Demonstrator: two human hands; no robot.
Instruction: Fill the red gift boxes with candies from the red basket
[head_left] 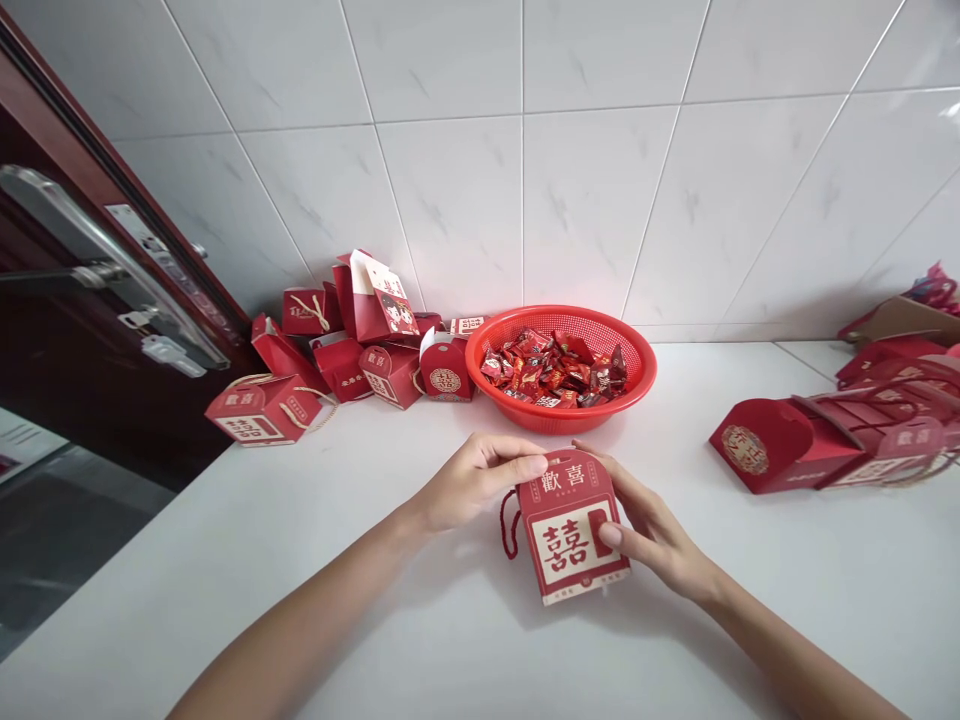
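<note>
A red and cream candy box [574,540] with gold and white lettering is held between my two hands, tilted over the white table. My left hand [480,475] grips its upper left edge, thumb lying on the front near the top. Around its right side wraps my right hand [652,535], with the thumb pressed on the front panel; the other fingers are partly hidden behind the box. A dark red cord loop [511,525] hangs from the left side. Just beyond my hands stands a red plastic basket [637,385] with many wrapped candies [555,370] in it.
Several red boxes [390,375] are piled at the back left, a rope-handled one [262,408] nearest the table's left edge. More red boxes [795,445] lie at the right. A tiled wall [585,200] closes the back; a dark door with a metal handle [112,260] stands left.
</note>
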